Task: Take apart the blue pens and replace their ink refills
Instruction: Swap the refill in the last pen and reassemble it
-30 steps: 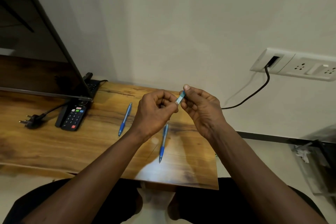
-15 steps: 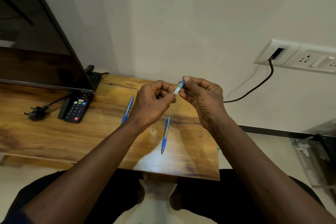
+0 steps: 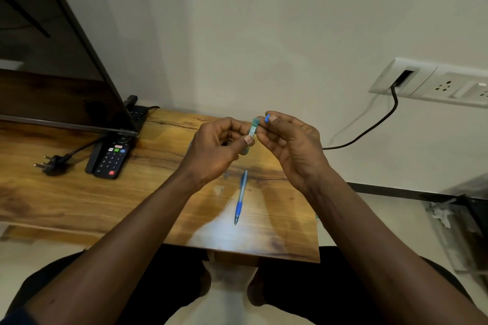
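Head view: tiny part at risk.
Left grip (image 3: 219, 146) pinches the pen barrel (image 3: 253, 128), right grip (image 3: 291, 145) a blue end piece (image 3: 267, 118); if we slip, it could drop below our grips.

On the counter (image 3: 79, 200) a pen (image 3: 241, 196) lies right of a remote (image 3: 112, 159). A plug (image 3: 51, 165) lies left of the remote; a screen (image 3: 52, 60) stands behind both. A wall socket (image 3: 422, 82) sits far right.

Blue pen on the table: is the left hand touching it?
Apart. The head view shows the blue pen lying on the table with bare wood between it and the left hand, which grips a pen barrel; the right hand pinches a blue piece.
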{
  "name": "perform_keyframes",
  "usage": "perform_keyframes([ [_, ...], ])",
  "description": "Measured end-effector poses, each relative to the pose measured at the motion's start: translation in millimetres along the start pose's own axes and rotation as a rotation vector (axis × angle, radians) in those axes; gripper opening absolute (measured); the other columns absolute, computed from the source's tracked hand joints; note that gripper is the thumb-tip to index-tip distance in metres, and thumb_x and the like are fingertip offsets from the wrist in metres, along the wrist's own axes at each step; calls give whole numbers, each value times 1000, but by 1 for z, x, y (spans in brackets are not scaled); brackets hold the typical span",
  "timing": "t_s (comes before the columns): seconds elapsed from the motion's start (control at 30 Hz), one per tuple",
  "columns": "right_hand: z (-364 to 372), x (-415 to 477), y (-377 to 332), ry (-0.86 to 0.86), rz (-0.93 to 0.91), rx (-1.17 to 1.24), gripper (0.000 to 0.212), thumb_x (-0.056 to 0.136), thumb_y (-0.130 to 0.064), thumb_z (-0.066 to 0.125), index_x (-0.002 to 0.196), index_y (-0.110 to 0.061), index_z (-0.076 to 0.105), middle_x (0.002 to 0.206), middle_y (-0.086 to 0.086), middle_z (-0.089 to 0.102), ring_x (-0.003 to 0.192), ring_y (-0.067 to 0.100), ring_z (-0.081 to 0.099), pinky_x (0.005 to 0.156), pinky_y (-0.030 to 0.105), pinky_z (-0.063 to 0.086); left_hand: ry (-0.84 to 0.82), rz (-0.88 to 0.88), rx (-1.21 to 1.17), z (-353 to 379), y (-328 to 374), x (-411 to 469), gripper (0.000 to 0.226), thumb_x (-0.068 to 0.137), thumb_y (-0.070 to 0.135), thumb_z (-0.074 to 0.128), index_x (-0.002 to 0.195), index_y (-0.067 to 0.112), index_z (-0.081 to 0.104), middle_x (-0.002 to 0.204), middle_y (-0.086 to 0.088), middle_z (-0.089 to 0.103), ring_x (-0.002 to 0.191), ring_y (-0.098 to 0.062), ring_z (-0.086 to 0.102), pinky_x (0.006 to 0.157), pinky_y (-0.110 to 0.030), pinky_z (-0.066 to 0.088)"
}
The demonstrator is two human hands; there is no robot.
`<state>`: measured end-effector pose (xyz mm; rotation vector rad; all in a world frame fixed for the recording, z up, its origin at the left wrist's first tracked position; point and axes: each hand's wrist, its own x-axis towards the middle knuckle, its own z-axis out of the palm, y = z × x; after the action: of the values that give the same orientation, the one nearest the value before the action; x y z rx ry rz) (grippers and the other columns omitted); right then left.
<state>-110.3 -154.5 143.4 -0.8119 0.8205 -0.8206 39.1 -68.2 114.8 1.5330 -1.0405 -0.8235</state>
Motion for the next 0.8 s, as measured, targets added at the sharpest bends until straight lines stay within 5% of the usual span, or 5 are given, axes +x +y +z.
perform_keyframes([
  [0.17, -3, 3, 6, 66, 217, 32, 25, 94, -6, 49, 113, -2, 67, 88, 12, 69, 71, 17, 64, 65, 24, 49, 32, -21, 58, -2, -4, -1, 6, 95, 14, 76, 100, 17, 73, 91, -4, 75, 83, -19, 78, 74, -39, 65],
  [0.27, -4, 4, 14, 14, 296, -102, 26, 96, -17, 58, 113, -1, 70, 73, 4, 58, 61, 11, 52, 52, 21, 40, 47, -54, 124, -1, -7, -3, 6, 93, 15, 78, 97, 18, 74, 85, -1, 74, 74, -17, 77, 71, -40, 66],
  [0.47, -8, 6, 30, -2, 211, -326, 25, 89, -10, 77, 108, 7, 74, 64, -3, 60, 54, 6, 40, 40, 18, 29, -19, -143, 103, 0, -7, -6, 5, 93, 14, 78, 95, 11, 75, 84, -8, 76, 73, -21, 78, 71, -39, 66],
  [0.6, -17, 4, 33, 28, 198, -389, 21, 87, -15, 81, 101, -1, 75, 66, -2, 56, 49, 7, 33, 37, 19, 27, -76, -247, 97, -1, -14, -13, 23, 95, 34, 76, 97, 11, 73, 85, -8, 77, 75, -21, 78, 68, -32, 64],
  [0.8, -31, 3, 38, 118, 183, -508, 10, 88, -21, 81, 90, -11, 77, 83, 4, 67, 52, 7, 41, 40, 19, 36, -251, -313, 873, 0, -54, -33, 20, 82, 37, 89, 80, 26, 72, 79, 11, 71, 82, -9, 67, 77, -33, 59],
])
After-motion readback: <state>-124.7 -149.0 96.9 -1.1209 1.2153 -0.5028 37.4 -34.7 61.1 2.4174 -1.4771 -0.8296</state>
